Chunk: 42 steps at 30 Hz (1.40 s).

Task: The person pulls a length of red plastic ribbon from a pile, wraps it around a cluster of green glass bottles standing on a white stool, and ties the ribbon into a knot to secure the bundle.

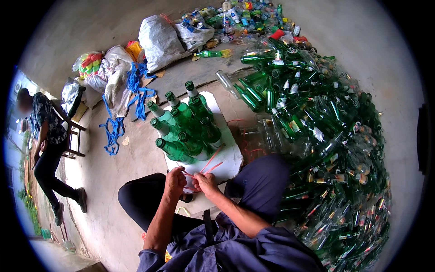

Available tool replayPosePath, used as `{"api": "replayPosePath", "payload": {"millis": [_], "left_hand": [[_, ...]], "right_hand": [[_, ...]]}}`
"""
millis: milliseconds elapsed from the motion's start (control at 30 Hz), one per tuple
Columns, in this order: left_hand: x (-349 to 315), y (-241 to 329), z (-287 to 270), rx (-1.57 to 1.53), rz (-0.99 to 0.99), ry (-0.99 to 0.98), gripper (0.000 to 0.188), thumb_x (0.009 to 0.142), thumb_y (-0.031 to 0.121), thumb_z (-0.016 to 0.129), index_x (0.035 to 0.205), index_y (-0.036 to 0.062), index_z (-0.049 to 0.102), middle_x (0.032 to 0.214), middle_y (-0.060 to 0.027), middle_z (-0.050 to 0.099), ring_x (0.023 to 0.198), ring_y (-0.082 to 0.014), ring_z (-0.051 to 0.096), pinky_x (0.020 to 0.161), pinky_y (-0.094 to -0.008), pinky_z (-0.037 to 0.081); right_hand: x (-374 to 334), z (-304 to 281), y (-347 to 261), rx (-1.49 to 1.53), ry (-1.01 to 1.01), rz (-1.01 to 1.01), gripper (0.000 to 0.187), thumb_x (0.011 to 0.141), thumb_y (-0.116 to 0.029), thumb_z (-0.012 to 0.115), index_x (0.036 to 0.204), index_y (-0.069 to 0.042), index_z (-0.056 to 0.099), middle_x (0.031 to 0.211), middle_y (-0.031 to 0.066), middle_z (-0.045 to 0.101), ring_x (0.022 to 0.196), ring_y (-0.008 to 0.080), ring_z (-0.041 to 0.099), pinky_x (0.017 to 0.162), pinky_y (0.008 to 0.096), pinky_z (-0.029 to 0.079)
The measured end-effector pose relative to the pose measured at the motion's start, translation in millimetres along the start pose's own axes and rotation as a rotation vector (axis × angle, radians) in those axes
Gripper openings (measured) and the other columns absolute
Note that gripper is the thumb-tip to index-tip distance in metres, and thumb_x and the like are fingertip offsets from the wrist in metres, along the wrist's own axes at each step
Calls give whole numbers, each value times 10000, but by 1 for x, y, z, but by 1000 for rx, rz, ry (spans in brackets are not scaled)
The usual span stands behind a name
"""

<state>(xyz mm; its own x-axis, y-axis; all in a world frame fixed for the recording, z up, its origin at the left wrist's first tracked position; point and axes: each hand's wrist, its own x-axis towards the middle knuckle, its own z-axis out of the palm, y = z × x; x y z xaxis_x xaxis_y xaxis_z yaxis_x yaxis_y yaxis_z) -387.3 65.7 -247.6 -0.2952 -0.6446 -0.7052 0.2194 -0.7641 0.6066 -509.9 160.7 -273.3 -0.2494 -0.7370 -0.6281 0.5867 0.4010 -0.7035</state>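
Several green glass bottles [185, 117] stand upright in a tight cluster on a white board [229, 149] in front of me. Between my hands runs a pink plastic string [212, 159], its loose ends sticking up close to the nearest bottles. My left hand [174, 182] is closed in a fist around one part of the string. Fingers bent together, my right hand [206, 184] pinches the string just to the right. Both hands are over the board's near edge, between my knees. Whether the string passes round the bottles is hidden behind them.
A large heap of green and clear bottles [317, 131] covers the right side. Plastic bottles [235, 18], a white sack [158, 41] and blue strapping [136, 86] lie along the back wall. At far left, a person [47, 131] sits on a wooden chair [74, 131].
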Motion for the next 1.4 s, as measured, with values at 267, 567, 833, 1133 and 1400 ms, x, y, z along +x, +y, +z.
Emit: {"api": "replayPosePath", "payload": {"millis": [267,567,833,1133,1400], "left_hand": [[18,11,-7,5,13,45,119,948,189,574,923,74,552,522,76,298,421,-73,260,421,-249,220],[11,-11,-21,28,24,102,126,933,196,581,891,79,567,548,68,320,437,-78,293,420,-250,233],[-10,-13,-9,110,43,126,131,934,181,575,863,72,559,549,54,356,406,-76,297,392,-247,238],[-16,-32,4,178,17,98,143,941,162,587,839,69,550,547,47,387,400,-73,340,369,-248,256],[-26,-27,5,213,38,88,176,950,162,560,792,98,515,549,51,371,401,-73,344,370,-252,259]], "right_hand": [[4,2,2,82,8,0,268,925,-284,613,908,-27,687,711,29,664,545,81,581,480,219,470],[6,-7,-1,147,70,-91,231,918,-237,633,976,-18,679,807,43,690,598,94,608,489,221,469],[-19,-26,-48,218,113,-160,286,890,-199,664,1118,-25,663,874,19,678,667,95,611,528,216,465],[-10,-16,-19,140,77,-120,350,913,-322,671,1135,-51,671,867,-6,638,666,75,591,509,206,436],[0,-17,-30,151,64,-87,315,942,-337,636,974,-30,699,836,33,692,622,72,581,482,197,432]]}}
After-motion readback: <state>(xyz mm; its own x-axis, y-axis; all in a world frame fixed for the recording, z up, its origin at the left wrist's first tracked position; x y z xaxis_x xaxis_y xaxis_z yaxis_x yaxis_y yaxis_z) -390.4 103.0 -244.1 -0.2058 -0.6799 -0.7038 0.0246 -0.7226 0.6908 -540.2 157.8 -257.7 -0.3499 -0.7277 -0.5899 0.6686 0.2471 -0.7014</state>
